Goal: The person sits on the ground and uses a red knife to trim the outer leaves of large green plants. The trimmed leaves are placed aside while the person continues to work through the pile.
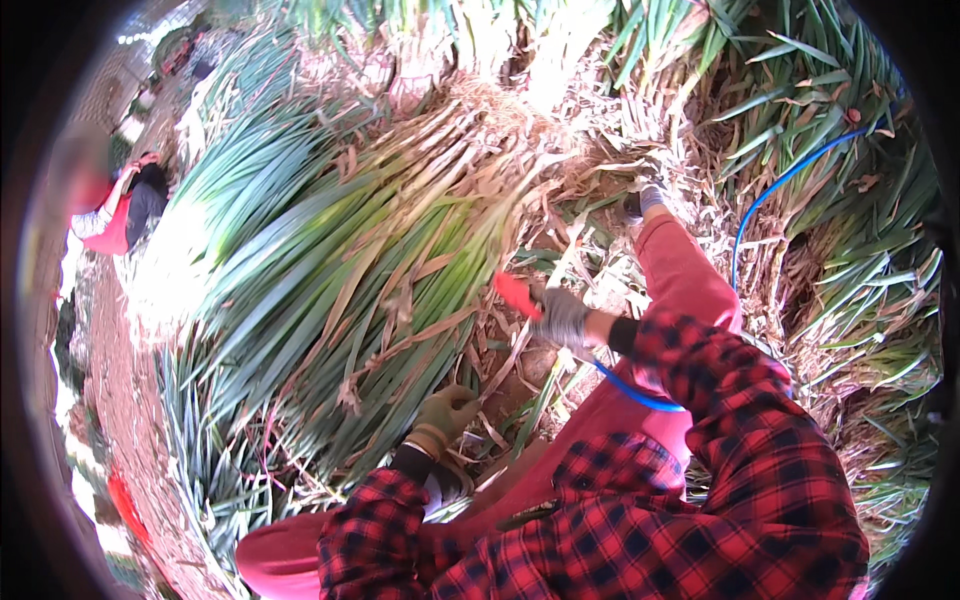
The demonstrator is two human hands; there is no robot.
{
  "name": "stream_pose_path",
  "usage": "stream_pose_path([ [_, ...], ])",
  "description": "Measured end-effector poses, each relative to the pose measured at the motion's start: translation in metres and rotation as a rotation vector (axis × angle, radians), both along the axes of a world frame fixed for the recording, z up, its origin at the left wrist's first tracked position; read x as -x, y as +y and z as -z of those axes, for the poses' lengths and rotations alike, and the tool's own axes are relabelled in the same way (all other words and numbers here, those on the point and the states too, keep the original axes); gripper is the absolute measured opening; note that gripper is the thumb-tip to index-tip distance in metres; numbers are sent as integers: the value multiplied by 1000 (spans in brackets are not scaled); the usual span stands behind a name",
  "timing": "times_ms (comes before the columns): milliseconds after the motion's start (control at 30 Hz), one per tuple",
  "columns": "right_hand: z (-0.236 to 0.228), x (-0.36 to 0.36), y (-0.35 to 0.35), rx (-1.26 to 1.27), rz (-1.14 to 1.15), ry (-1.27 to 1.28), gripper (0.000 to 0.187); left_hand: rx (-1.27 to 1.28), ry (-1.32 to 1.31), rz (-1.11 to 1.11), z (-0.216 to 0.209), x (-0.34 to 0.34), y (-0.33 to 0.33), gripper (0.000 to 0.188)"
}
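While my right hand [563, 316] grips a red tool [516, 295], the stalks [385, 235] lie heaped before me, and my left hand [446, 415] is at their near edge; whether open or closed, I cannot tell.

Brown ground [120, 390], and it's wearing a thick coat of green!
Straight across the middle sprawls a big heap of long green stalks [330, 265], leaf tips fanning left, pale dry ends up at the far side. Just right of it, here's dry leaf litter [600, 285], papery and tangled, with a patch of soil peeking through. More leafy bundles [860, 290] crowd the right, a blue hose [748, 215] curving among them, and out on the near left, a bright red item [127, 508] on bare earth!
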State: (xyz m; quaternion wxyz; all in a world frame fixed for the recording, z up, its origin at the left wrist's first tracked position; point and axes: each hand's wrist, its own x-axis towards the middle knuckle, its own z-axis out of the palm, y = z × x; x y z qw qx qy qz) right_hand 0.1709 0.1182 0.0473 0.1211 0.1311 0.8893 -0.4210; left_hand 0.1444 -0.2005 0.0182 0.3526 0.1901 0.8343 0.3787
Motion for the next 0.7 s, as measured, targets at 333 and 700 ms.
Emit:
stream_pose_path([
  [333, 16, 30, 88, -11, 175, 164, 49, 119, 872, 116, 30, 135, 143, 41],
  [700, 1, 16, 84, 146, 160, 237, 58, 455, 682, 492, 36, 178, 193, 44],
])
